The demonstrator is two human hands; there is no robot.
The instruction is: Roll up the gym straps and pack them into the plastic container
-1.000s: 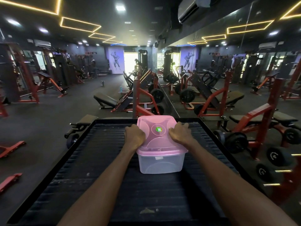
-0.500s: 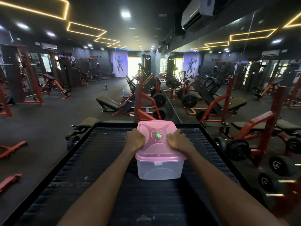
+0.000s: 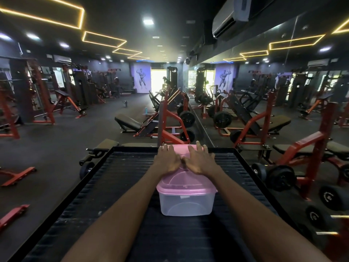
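Your box (image 3: 186, 202) sits on the black ribbed platform (image 3: 117, 186), a little right of its middle and toward the far half, with the pink lid (image 3: 186, 183) on top of the clear tub. Both your hands lie flat on the lid's far part, side by side. Your left hand (image 3: 168, 159) has its fingers stretched forward, reaching to the far edge of the lid, and it presses down rather than gripping anything. Your right hand (image 3: 200, 160) does the same just beside it, fingers spread and straight, tips at the lid's far right corner. The two thumbs meet or nearly meet near the middle of the lid. Through the clear wall of the tub you cannot tell what is inside; the front looks pale and blurred. The platform's raised black rim runs along the far side just beyond your fingertips. To the right, near the platform, dumbbells (image 3: 281, 177) rest on a red rack (image 3: 311, 148). Further off, a red bench machine (image 3: 170, 121) stands beyond the far rim, by the mirror wall (image 3: 283, 63).
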